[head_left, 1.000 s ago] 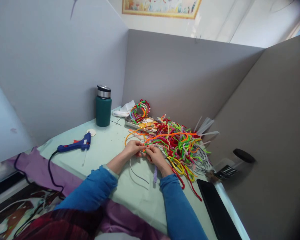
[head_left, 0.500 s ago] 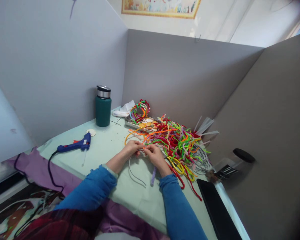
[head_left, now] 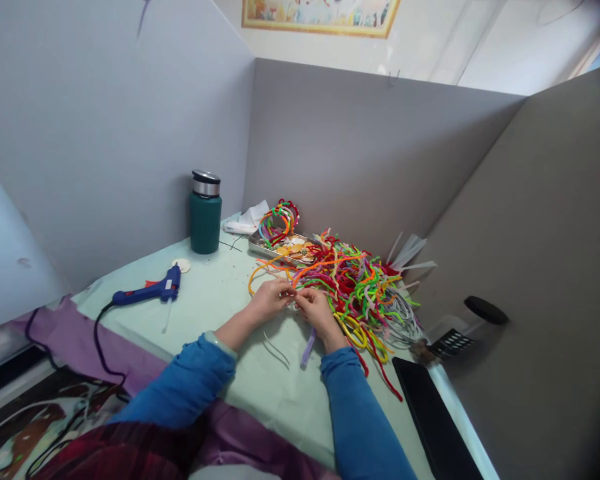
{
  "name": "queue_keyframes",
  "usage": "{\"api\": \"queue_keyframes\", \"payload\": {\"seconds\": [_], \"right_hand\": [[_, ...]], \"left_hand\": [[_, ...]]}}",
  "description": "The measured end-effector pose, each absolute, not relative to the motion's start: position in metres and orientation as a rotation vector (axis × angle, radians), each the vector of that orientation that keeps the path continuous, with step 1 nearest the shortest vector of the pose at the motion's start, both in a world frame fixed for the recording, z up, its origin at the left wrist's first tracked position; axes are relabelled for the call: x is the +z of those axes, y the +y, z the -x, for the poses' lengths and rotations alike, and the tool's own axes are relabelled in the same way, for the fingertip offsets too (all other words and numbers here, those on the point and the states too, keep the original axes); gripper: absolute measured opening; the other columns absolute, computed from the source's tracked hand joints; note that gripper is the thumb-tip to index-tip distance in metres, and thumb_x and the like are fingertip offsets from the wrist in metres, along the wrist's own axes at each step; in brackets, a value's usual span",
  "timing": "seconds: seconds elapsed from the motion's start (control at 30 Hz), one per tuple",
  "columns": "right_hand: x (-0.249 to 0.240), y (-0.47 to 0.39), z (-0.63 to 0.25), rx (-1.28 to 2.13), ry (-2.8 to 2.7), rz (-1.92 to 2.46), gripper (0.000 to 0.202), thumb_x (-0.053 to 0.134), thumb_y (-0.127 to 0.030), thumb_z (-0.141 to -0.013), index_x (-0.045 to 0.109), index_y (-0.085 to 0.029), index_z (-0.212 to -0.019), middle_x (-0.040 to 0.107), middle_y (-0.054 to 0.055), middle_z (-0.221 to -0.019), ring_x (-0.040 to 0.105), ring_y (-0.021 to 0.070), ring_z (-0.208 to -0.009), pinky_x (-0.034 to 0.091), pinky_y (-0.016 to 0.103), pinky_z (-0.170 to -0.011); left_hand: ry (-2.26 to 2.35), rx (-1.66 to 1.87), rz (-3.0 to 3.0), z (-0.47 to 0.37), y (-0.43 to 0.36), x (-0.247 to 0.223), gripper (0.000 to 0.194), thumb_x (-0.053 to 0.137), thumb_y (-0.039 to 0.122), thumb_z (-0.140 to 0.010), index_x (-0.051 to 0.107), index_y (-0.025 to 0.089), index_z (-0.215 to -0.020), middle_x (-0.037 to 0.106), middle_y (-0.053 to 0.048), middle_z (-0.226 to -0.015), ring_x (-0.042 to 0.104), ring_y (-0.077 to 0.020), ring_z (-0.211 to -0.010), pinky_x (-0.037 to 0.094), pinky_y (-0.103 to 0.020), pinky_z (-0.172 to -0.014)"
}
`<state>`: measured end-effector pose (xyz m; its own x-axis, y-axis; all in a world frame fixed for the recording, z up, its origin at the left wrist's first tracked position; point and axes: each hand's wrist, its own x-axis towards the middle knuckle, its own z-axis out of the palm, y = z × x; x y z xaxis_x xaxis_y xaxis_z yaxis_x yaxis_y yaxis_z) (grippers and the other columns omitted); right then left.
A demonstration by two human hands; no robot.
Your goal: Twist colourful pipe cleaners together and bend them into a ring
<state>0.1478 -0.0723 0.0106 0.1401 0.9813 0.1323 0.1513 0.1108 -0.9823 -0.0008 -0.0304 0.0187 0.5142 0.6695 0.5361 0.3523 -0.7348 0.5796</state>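
Now the left hand (head_left: 271,300) and right hand (head_left: 315,310) meet, fingers pinched narrow on a long, fuzzy orange pipe cleaner (head_left: 325,263) arcing out beyond their tips; a fuzzy lilac strip (head_left: 308,348) sits below the right fingers, a tangled multicoloured pipe-cleaner heap (head_left: 353,280) just past them.

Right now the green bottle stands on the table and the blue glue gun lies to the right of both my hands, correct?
No, the head view shows the blue glue gun lying to the left of your left hand and right hand; the green bottle does stand on the table.
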Motion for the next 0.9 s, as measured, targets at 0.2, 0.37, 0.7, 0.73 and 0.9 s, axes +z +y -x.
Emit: {"api": "queue_keyframes", "payload": {"seconds": [0.2, 0.37, 0.7, 0.73, 0.9], "right_hand": [[0.012, -0.073, -0.145, 0.993, -1.212, 1.264, 0.019, 0.063, -0.035, -0.064, 0.055, -0.018, -0.068, 0.053, -0.004, -0.050, 0.031, 0.0055, -0.035, 0.021, 0.019, -0.033], [0.015, -0.075, -0.144, 1.093, -1.176, 1.208, 0.020, 0.063, -0.035, -0.065, 0.053, -0.018, -0.070, 0.054, -0.005, -0.052, 0.031, 0.0049, -0.033, 0.020, 0.019, -0.031], [0.024, -0.081, -0.145, 1.119, -1.150, 1.160, 0.024, 0.064, -0.034, -0.064, 0.051, -0.017, -0.076, 0.059, -0.003, -0.057, 0.033, 0.0036, -0.035, 0.020, 0.017, -0.032], [0.024, -0.081, -0.145, 1.106, -1.154, 1.154, 0.024, 0.063, -0.033, -0.064, 0.051, -0.017, -0.076, 0.059, -0.003, -0.057, 0.032, 0.0035, -0.035, 0.020, 0.017, -0.032], [0.024, -0.080, -0.146, 1.077, -1.172, 1.110, 0.024, 0.063, -0.034, -0.065, 0.052, -0.017, -0.077, 0.059, -0.003, -0.056, 0.031, 0.0039, -0.035, 0.020, 0.018, -0.034]], "left_hand": [[0.885, 1.068, -2.427, 0.001, -0.031, 0.015, 0.016, 0.055, 0.016, -0.075, 0.069, 0.017, -0.084, 0.064, -0.005, -0.081, 0.056, -0.0142, -0.075, 0.039, -0.023, -0.068], [0.941, 1.055, -2.400, 0.000, -0.029, 0.015, 0.016, 0.055, 0.017, -0.077, 0.069, 0.018, -0.083, 0.064, -0.005, -0.082, 0.056, -0.0138, -0.076, 0.039, -0.022, -0.068], [1.046, 1.021, -2.318, -0.001, -0.026, 0.015, 0.014, 0.056, 0.023, -0.076, 0.069, 0.016, -0.077, 0.064, -0.004, -0.076, 0.053, -0.0127, -0.070, 0.037, -0.022, -0.065], [1.053, 1.000, -2.297, -0.001, -0.027, 0.016, 0.015, 0.056, 0.025, -0.077, 0.069, 0.016, -0.076, 0.064, -0.003, -0.075, 0.052, -0.0125, -0.069, 0.037, -0.022, -0.064], [1.015, 0.961, -2.172, -0.001, -0.027, 0.019, 0.020, 0.054, 0.029, -0.077, 0.069, 0.016, -0.075, 0.063, -0.001, -0.067, 0.049, -0.0111, -0.061, 0.035, -0.021, -0.059]]}}
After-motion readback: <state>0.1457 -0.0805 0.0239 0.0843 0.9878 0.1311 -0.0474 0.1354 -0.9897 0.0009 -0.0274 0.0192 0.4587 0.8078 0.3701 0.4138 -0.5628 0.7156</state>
